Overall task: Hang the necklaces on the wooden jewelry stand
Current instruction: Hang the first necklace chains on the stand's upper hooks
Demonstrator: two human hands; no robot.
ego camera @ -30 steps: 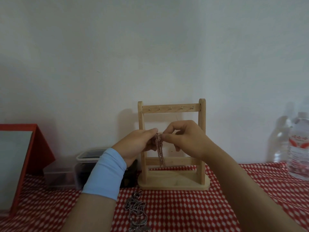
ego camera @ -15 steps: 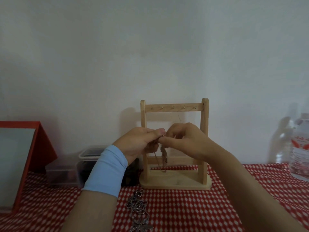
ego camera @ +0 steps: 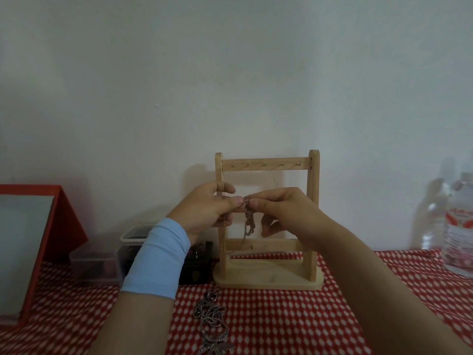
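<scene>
The wooden jewelry stand (ego camera: 313,201) stands upright on the red-checked cloth, its top bar carrying several small bare hooks. In front of its middle, my left hand (ego camera: 207,210) and my right hand (ego camera: 284,211) pinch a thin pinkish chain necklace (ego camera: 247,216) between thumb and fingertips; its loose length dangles in a bunch below my fingers, with one strand hanging along the left post. A pile of silver necklaces (ego camera: 212,321) lies on the cloth in front of the stand, near the bottom edge.
A clear plastic box (ego camera: 128,249) and a small dark box (ego camera: 198,265) sit left of the stand. A red-framed panel (ego camera: 38,239) leans at far left. A plastic water bottle (ego camera: 460,226) stands at the right edge. A white wall is close behind.
Both hands stayed together in front of the stand, still pinching the chain. The chain hangs more spread out, and a strand now trails down by the left post.
</scene>
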